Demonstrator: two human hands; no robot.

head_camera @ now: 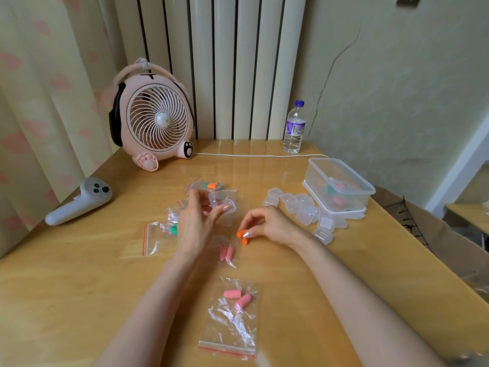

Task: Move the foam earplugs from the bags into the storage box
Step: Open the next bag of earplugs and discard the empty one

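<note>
head view: a person's right hand (267,223) pinches an orange earplug (240,234) between thumb and fingertips just above the tabletop (330,274), left of the clear storage box (341,186) and nearer the camera than it. a second orange earplug (244,241) lies on the wood just beneath that hand. further left of the box, the left hand (197,223) is raised, its thumb and fingers gripping a small clear case (225,205). the storage box stands open-topped at the right edge of the tabletop, with green and pink pieces showing blurred through its wall. a heap of small clear cases (304,210) touches the box's left side. zip bags lie scattered left of the box: one with an orange and a green plug (209,185), one with a green plug (158,234), one with a pink pair (227,254), and, nearest the camera, a bag with two pink earplugs (232,313). beyond the box stands a water bottle (294,128); far to the box's left are a pink fan (156,120) and a white controller (79,201).
</note>
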